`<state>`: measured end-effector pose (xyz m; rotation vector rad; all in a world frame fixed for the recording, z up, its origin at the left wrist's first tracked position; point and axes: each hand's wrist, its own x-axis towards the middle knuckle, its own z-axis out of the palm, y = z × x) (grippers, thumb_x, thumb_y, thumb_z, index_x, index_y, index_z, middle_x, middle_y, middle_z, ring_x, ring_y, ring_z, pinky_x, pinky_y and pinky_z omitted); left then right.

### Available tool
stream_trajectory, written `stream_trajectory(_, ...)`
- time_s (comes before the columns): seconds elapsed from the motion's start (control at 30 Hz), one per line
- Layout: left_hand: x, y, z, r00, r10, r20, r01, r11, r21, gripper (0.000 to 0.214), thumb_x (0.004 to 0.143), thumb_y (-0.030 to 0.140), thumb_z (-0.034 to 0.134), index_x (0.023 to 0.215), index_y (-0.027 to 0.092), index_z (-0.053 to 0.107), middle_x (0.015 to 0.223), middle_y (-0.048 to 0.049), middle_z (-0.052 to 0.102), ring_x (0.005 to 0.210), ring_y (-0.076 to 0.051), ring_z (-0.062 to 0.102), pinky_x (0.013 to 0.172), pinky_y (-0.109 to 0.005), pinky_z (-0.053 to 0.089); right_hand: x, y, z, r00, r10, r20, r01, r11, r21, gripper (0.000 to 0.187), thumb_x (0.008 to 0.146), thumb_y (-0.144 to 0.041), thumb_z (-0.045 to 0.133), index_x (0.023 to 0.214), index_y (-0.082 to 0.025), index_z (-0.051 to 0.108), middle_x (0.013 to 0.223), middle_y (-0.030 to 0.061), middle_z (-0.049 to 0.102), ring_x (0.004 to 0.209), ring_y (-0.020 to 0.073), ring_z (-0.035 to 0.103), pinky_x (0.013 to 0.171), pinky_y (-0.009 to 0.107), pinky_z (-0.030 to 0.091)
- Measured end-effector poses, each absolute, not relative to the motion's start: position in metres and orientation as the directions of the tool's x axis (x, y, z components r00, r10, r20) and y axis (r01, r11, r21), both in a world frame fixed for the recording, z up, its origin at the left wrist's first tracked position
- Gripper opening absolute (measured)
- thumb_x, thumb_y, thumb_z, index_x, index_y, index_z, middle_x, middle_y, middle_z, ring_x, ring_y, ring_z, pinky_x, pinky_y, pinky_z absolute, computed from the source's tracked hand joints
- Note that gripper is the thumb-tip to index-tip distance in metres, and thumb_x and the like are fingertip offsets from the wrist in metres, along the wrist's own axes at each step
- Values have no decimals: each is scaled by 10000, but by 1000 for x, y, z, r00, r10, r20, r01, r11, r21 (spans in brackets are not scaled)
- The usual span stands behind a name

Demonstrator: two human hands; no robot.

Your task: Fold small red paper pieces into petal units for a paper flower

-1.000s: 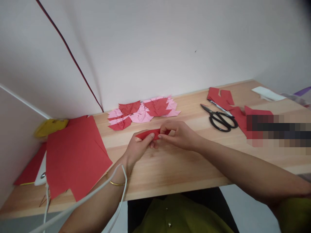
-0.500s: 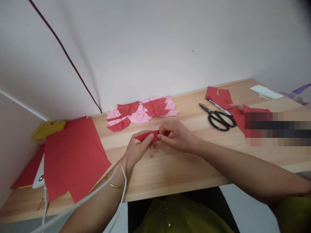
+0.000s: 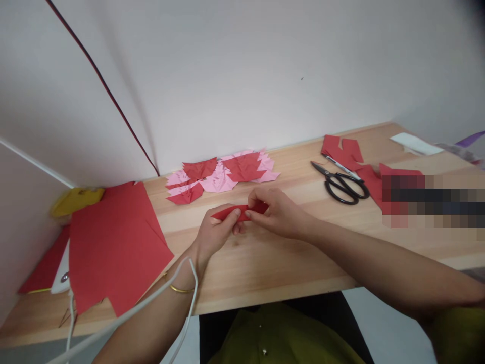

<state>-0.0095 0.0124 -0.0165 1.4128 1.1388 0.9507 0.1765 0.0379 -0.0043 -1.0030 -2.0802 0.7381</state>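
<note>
Between both hands, over the middle of the table, is a narrow folded piece of red paper (image 3: 225,213). My left hand (image 3: 214,230) grips its left part, thumb on top and fingers curled beneath. At its right end, my right hand (image 3: 278,215) pinches the paper between thumb and bent forefinger. The fingers hide part of the fold. Behind the hands, near the wall, lie several red and pink paper cut-outs (image 3: 220,177) with jagged edges, some overlapping.
Black-handled scissors (image 3: 343,187) and a pen (image 3: 341,167) lie at right beside red paper scraps (image 3: 373,184). Large red paper sheets (image 3: 117,247) and a yellow object (image 3: 78,199) are at left. A white cable (image 3: 125,318) crosses my left forearm.
The hands keep almost the same position on the folded red paper. At the right hand, slightly more of the paper's dark inner side shows between thumb and forefinger.
</note>
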Motion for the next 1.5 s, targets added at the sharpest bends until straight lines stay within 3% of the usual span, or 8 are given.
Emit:
stream_trajectory(0.13,-8,11,-14,214,976,-33,184,-7,983,289,845,395,556,726,145,642,527,15,584,471,-87,496,485,-209,398,177,40,-4,-484,808,336,378,540,-752,98,784,-228,585,861,-168,593,733,13,597,645,116,510,592,237,389)
stream_trajectory(0.3,-10,11,-17,237,969,-65,214,13,977,297,840,392,562,693,143,630,520,14,576,471,-85,500,472,-202,381,178,39,1,-557,775,298,352,546,-760,102,808,-178,539,753,-160,623,661,5,592,586,100,475,557,231,363)
stream_trajectory(0.67,-10,11,-17,307,945,-111,223,42,974,283,849,398,550,785,138,644,538,10,592,474,-87,504,470,-200,376,178,38,-4,-574,776,264,334,515,-789,122,810,-214,538,720,-156,597,612,-14,548,554,87,447,529,218,342)
stream_trajectory(0.83,-13,14,-21,369,922,-115,116,77,990,320,789,406,627,644,122,596,520,13,545,485,-85,496,508,-212,387,177,38,-1,-509,844,170,306,362,-881,113,788,-194,522,689,-152,557,610,-23,510,553,80,435,521,207,339)
stream_trajectory(1.07,-12,18,-25,334,930,-156,47,149,988,245,733,349,676,725,111,620,556,7,576,493,-83,482,498,-214,368,173,40,-1,-476,878,54,248,193,-949,159,783,-263,536,663,-158,534,584,-23,503,545,86,425,510,215,321)
stream_trajectory(1.3,-4,16,-24,327,919,-220,-183,290,939,222,679,301,724,736,109,628,456,78,416,423,-48,343,488,-238,429,170,42,-6,-437,899,44,193,141,-971,200,804,-319,546,685,-161,522,598,-32,484,546,85,423,525,223,338)
stream_trajectory(1.4,-2,15,-24,306,921,-242,-165,302,939,203,669,276,726,733,101,645,465,67,451,418,-47,363,473,-229,420,168,40,-6,-440,896,56,186,151,-971,198,811,-317,541,690,-161,525,596,-25,502,547,90,437,525,227,345)
stream_trajectory(1.5,-1,14,-23,294,925,-239,-119,284,951,187,652,239,727,759,99,666,584,14,583,466,-58,446,475,-215,406,167,37,-6,-426,902,71,207,174,-963,182,813,-303,538,699,-161,535,608,-18,517,564,97,453,541,231,356)
